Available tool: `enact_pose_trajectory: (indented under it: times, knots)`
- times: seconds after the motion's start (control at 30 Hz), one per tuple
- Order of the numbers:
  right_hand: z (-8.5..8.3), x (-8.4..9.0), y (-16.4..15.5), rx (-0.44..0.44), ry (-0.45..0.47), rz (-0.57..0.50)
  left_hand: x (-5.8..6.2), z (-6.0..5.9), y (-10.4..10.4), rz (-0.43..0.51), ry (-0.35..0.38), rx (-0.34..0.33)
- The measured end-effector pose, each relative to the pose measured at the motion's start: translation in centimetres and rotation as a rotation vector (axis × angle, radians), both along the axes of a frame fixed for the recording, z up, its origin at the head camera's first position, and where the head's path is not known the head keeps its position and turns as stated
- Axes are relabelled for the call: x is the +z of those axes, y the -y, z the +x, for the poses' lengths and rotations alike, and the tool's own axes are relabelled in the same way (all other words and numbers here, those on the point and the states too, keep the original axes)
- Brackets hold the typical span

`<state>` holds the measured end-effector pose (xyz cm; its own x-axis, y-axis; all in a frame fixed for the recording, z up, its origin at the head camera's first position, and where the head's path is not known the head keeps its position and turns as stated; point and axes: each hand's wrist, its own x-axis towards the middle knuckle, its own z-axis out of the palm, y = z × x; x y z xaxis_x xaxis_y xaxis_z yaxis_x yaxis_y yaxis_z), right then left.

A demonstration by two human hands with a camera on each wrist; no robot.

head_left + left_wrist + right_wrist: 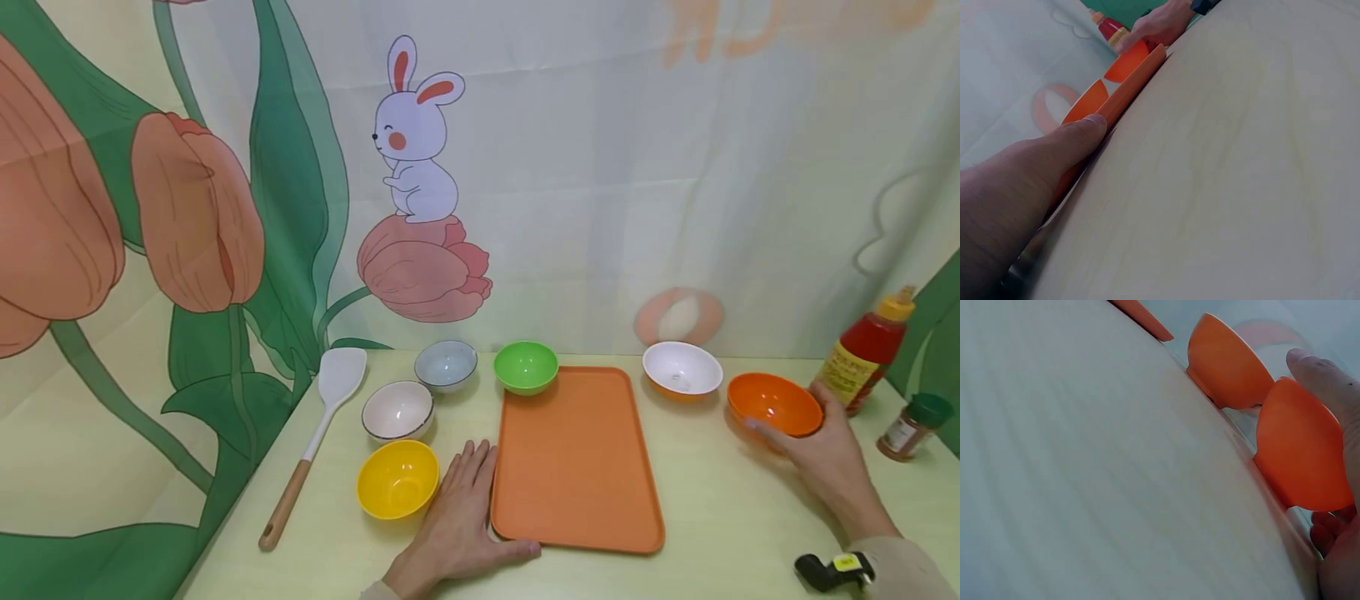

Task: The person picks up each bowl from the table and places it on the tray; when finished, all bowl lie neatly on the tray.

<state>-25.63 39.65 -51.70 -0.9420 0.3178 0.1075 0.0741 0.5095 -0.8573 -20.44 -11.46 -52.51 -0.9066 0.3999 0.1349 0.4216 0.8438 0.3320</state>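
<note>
At the right of the frame, the right hand curls round the orange bowl on the counter. The left hand lies flat, fingers spread, touching the orange tray at centre. The grasp looks under way; next comes a steady lift.

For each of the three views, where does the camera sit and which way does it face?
Head: above the table, looking forward and down at the orange tray and bowls; both hands show.
Left wrist: low at the tabletop, looking along the tray's edge; the left hand fills the foreground.
Right wrist: low at the tabletop, facing the orange bowl in the right hand.
Shared: all three views show the orange bowl.
</note>
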Motion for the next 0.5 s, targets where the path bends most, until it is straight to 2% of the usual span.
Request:
enact_pose_trajectory:
  times: [0.23,0.5]
  knots:
    - [0.02,0.16,0.37,0.006,0.048,0.015,0.04,0.09,0.06,0.002,-0.001,0.000]
    - [0.18,0.35,0.42,-0.010,0.043,0.018,-0.17,-0.02,0.08,-0.002,-0.008,-0.005]
